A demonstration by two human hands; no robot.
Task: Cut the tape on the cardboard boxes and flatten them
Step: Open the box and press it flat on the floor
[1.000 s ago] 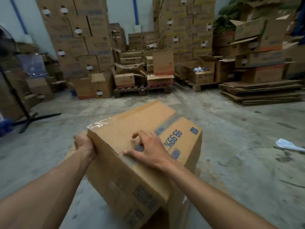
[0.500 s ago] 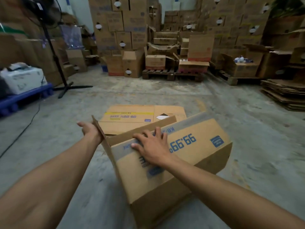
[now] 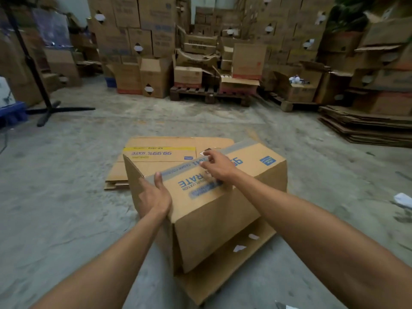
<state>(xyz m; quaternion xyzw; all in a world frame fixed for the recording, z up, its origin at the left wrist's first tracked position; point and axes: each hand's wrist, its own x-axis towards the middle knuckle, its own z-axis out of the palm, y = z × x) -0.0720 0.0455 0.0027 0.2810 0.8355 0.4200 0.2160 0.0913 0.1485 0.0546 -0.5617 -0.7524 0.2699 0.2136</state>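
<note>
A brown cardboard box (image 3: 223, 210) with blue print stands tilted on the concrete floor in front of me. A strip of clear tape (image 3: 243, 147) runs along its upper far edge. My left hand (image 3: 153, 195) grips the box's near left corner, thumb on the top face and fingers down the side. My right hand (image 3: 217, 165) lies on the top face by the taped edge, its fingertips at the tape; I cannot tell if they pinch it. An open bottom flap (image 3: 225, 268) sticks out on the floor below. Flattened boxes (image 3: 156, 152) lie just beyond.
Stacks of cardboard boxes (image 3: 138, 30) and a wooden pallet (image 3: 209, 97) line the back wall. A pile of flattened cardboard (image 3: 365, 128) lies at the right. A fan stand (image 3: 49, 110) is at the left. White scraps (image 3: 403, 199) lie on the floor.
The box has tipped further toward me. My left hand moved from the far left flap to the near left corner. My right hand slid away along the top to the taped edge.
</note>
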